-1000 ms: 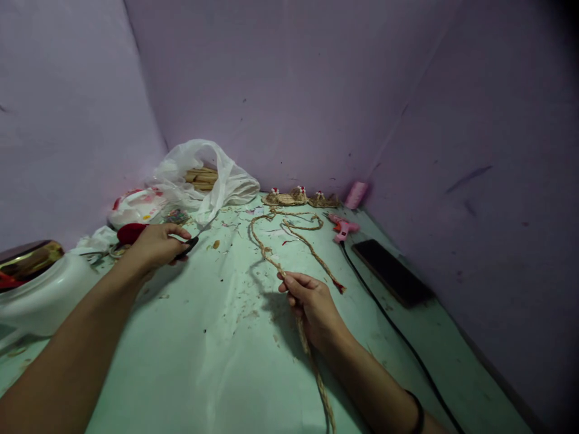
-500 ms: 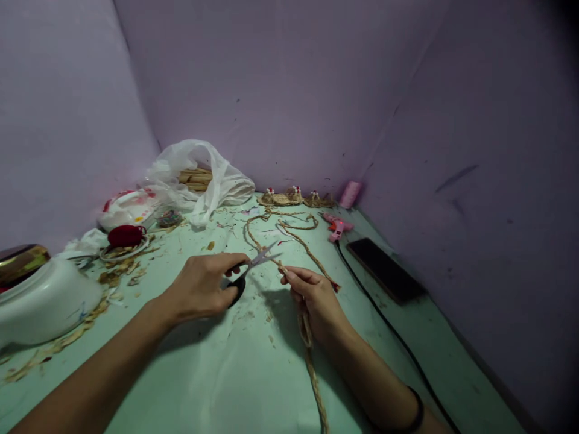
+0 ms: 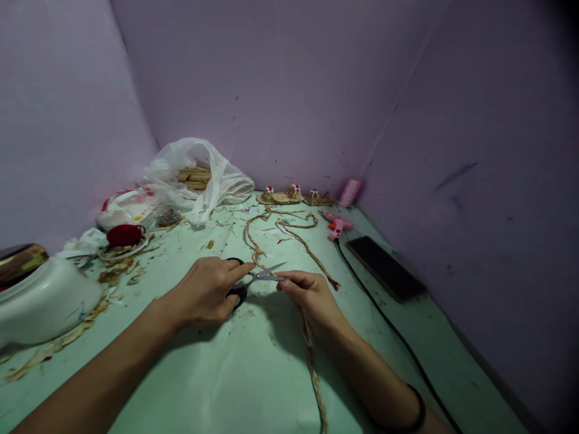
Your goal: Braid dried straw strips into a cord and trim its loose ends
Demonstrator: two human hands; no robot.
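My left hand (image 3: 212, 289) grips black-handled scissors (image 3: 260, 276), fingers in the loops, with the blades parted and pointing right. The blade tips reach the fingertips of my right hand (image 3: 312, 295), which pinches a braided straw-coloured rope (image 3: 312, 361). One length of this rope hangs below the right hand toward the near edge. Beyond the blades, a braided rope (image 3: 253, 235) winds across the table, and a strand ends in a red tip at the right. Exactly where the blades meet the rope is hidden by my fingers.
A pink glue gun (image 3: 337, 224) and a dark phone (image 3: 384, 268) lie at the right, with a black cord (image 3: 375, 322) running toward me. Woven pieces (image 3: 284, 198) and a pink spool (image 3: 350, 192) stand by the wall. A plastic bag (image 3: 221, 181) and white pot (image 3: 49, 301) are left.
The scissors have turned from pointing up and right to nearly level, and their blades have come to the right fingertips. My right hand stays nearly in place.
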